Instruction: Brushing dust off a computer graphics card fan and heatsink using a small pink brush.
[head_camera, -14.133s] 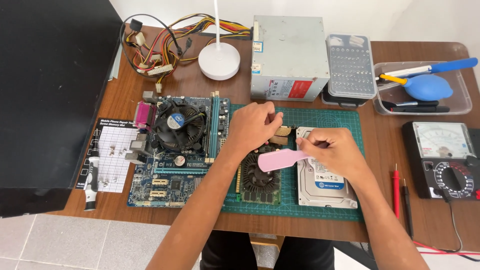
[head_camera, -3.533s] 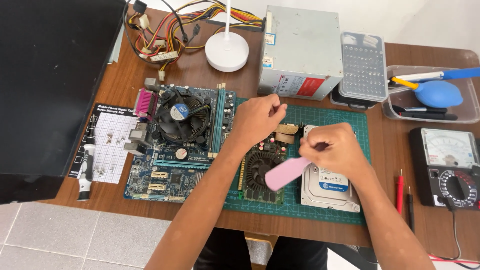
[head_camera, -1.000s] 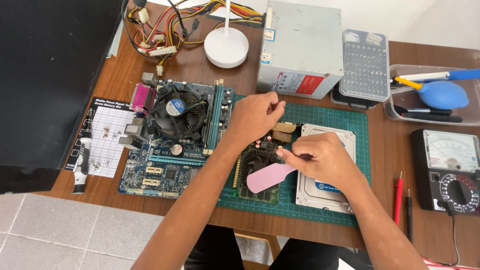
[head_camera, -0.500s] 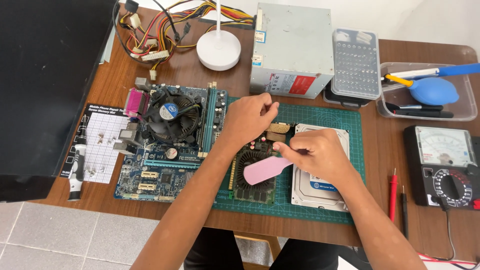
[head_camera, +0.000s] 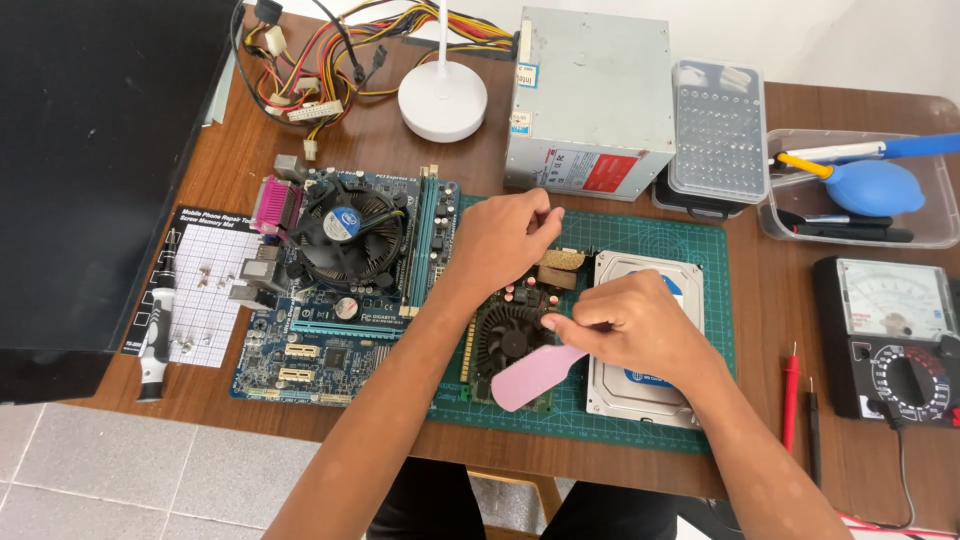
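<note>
A small graphics card (head_camera: 505, 335) with a round black fan lies on the green cutting mat (head_camera: 690, 240). My left hand (head_camera: 505, 238) rests on the card's upper end, fingers curled over its edge. My right hand (head_camera: 630, 325) grips the handle of a pink flat brush-like tool (head_camera: 535, 376), whose wide pink end hangs over the card's lower right corner. A silver hard drive (head_camera: 650, 395) lies under my right hand, just right of the card.
A blue motherboard (head_camera: 340, 280) with a round cooler lies left of the mat. Behind are a grey power supply (head_camera: 590, 95), a white lamp base (head_camera: 442, 100), a bit case (head_camera: 718, 130) and a tool tray (head_camera: 855, 190). A multimeter (head_camera: 895, 335) sits right; a dark panel (head_camera: 90, 170) fills the left.
The pink tool's wide end has swung lower over the card while my right hand shifted slightly left. My left hand stays on the card's top end.
</note>
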